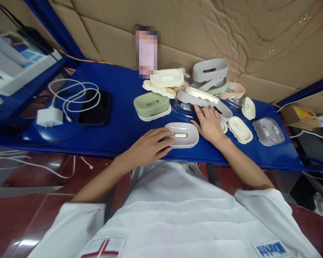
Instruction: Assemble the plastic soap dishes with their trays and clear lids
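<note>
A pale lilac soap-dish tray lies on the blue table right in front of me. My left hand rests beside it, fingers stretched onto its left rim. My right hand lies flat just right of the tray, fingers spread toward a grey dish part and a clear plastic insert. Neither hand grips anything. Behind them sits a pile of soap-dish parts: a green dish, a cream one, a grey one.
A black phone with a white charger and coiled cable lies at the left. Cream lids and a clear insert sit at the right. Cardboard lines the wall behind. A cluttered shelf stands at far left.
</note>
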A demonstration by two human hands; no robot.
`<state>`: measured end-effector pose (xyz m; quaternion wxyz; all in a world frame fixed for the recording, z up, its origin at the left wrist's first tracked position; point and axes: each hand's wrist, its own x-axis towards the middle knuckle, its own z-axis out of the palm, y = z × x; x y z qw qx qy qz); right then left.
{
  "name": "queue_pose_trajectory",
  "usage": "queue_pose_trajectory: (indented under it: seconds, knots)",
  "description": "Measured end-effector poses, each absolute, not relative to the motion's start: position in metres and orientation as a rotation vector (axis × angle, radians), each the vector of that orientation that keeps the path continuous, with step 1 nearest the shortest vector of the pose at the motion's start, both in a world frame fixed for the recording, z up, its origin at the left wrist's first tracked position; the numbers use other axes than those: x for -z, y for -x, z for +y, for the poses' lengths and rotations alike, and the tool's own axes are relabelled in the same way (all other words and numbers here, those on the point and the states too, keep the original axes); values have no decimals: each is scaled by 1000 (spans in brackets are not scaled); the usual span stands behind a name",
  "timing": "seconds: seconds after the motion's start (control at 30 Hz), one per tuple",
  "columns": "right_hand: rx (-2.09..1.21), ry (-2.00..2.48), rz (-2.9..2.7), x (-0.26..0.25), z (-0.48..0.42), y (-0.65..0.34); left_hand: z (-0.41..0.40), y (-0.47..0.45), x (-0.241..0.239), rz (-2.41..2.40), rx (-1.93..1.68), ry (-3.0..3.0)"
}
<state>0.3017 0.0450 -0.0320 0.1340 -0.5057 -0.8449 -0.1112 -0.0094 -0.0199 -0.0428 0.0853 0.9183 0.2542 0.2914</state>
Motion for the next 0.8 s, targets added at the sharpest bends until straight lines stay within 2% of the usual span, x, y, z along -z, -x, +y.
queue_pose_trajectory:
  seconds: [0.17,0.37,0.6,0.8]
  knots:
    - [190,1408,-2397,30,49,-303,-20,9,44,759,-862,-2740]
    - [-126,1255,-2300,17,46,-310,-21,11,45,799,-923,-2741]
    - [-155,1251,-2417,16,39,-311,-24,11,40,860,-984,-2732]
    - [-49,1342,-2553,18,38,-314,-26,12,39,817,-989,-2763]
